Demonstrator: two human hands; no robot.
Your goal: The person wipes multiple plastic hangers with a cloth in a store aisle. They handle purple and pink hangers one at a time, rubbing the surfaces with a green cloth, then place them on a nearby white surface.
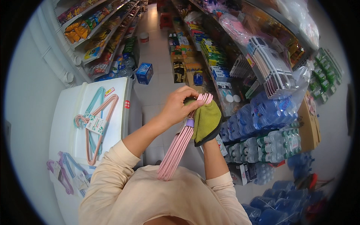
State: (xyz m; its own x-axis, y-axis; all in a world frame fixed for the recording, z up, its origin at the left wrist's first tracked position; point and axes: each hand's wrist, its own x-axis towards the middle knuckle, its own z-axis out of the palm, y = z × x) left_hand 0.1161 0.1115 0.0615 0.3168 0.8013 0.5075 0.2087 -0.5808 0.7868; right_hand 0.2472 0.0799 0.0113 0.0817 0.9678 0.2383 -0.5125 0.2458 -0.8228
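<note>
A bundle of pink wire clothes hangers (177,152), bound with a purple paper band (190,123), slants across in front of my chest. My left hand (181,104) grips it near the hooks (206,98), thumb across the top. A green cloth (207,119) with a dark edge covers my right hand and lies against the bundle's hook end. Only my right wrist (209,146) shows below the cloth; the fingers are hidden. On the white chest top (67,112) at left lie pink hangers (108,121) crossing teal hangers (97,102), with a printed card tag (96,123).
Purple hangers (63,177) and blue hangers (73,166) lie at the chest's near end. Shelves with snack bags (80,29) line the left of the aisle (153,50). A blue box (144,73) stands on the floor. Packs of bottled water (270,146) are stacked at right.
</note>
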